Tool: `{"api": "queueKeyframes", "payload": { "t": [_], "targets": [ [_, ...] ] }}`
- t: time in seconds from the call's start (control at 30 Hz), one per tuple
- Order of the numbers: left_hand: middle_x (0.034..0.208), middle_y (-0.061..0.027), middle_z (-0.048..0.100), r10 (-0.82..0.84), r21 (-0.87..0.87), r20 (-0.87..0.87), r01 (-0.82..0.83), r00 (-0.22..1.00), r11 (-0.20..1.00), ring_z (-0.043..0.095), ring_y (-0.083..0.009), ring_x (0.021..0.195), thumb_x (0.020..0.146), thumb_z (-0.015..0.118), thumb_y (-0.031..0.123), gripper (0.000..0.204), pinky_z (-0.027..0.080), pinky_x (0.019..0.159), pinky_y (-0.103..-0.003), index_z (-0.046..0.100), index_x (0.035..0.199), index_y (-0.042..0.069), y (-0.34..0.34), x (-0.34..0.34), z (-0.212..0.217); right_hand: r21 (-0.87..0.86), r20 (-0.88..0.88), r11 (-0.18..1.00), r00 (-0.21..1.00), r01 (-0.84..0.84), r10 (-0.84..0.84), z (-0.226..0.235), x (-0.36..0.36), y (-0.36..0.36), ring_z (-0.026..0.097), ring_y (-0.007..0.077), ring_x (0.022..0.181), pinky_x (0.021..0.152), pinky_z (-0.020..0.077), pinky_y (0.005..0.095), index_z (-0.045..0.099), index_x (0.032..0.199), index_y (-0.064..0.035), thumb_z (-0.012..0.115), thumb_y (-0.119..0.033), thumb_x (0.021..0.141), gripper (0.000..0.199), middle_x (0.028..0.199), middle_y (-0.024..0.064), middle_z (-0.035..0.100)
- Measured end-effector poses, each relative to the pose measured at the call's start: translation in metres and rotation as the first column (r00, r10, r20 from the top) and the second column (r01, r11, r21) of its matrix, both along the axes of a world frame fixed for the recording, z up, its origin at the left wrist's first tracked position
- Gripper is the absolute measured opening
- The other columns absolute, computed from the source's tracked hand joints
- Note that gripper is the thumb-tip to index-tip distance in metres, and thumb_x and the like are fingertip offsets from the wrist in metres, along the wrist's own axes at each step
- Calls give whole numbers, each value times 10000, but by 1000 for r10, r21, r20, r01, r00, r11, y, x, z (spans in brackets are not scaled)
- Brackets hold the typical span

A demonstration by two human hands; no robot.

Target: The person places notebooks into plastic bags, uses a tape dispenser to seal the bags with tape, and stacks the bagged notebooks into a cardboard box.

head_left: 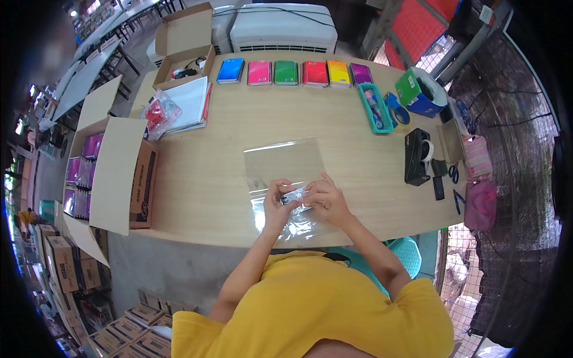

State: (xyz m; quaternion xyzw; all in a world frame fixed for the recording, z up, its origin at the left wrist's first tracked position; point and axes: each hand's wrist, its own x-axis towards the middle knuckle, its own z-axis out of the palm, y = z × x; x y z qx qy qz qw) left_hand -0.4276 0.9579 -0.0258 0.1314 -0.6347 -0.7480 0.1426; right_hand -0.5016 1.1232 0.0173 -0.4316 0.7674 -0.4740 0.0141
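Observation:
Near the front edge of the table, both my hands close on one small silvery-white packet (pixel 292 196) with a dark end. My left hand (pixel 278 203) pinches it from the left, thumb toward the middle. From the right, the fingers of my right hand (pixel 327 199) grip its other side, the index finger partly raised. Beneath the hands lies a clear plastic bag (pixel 283 156), flat and glossy, its lower part wrinkled and catching light. What is inside the packet cannot be made out.
Stacks of coloured notebooks (pixel 285 73) line the far edge. An open carton (pixel 143 185) of purple notebooks stands at left, by a spiral notebook (pixel 190 107). At right are a teal basket (pixel 376 108), a black tape dispenser (pixel 416 157), scissors (pixel 453 173) and a pink pouch (pixel 480 206).

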Motion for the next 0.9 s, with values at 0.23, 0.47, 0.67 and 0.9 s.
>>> {"api": "queueKeyframes", "payload": {
  "t": [0.23, 0.47, 0.67, 0.9],
  "targets": [
    [967, -97, 636, 12, -139, 72, -2, 997, 990, 630, -206, 977, 660, 714, -116, 250, 484, 855, -300, 771, 835, 53, 8, -3, 12, -58, -193, 994, 976, 88, -97, -32, 27, 14, 631, 202, 1079, 1124, 257, 576, 714, 1076, -172, 755, -88, 759, 331, 1051, 1, 684],
    [998, -88, 628, 102, -148, 76, -90, 992, 985, 600, -169, 938, 681, 715, -125, 223, 510, 761, -280, 763, 832, 32, 3, 8, 2, -95, -186, 589, 567, 802, -802, 0, -65, 149, 615, 282, 1075, 902, 501, 357, 662, 1143, -41, 736, -122, 809, 351, 1162, 144, 644],
    [1006, -105, 623, 68, 10, 103, -69, 992, 998, 598, -186, 975, 681, 711, -131, 221, 494, 836, -289, 764, 824, 29, 20, -5, 10, 440, 257, 71, -49, 895, -965, -40, -166, 358, 629, 263, 767, 705, 484, 388, 707, 867, 35, 807, -176, 766, 254, 854, 130, 686],
    [1064, -126, 622, 75, -143, 48, -68, 996, 987, 597, -190, 990, 689, 699, -126, 184, 510, 822, -289, 730, 819, 1, 15, -2, 1, 217, 515, 134, 3, 967, -857, -60, -161, 351, 619, 209, 654, 610, 477, 407, 721, 782, 0, 782, -203, 808, 214, 784, 96, 685]
  ]
}}
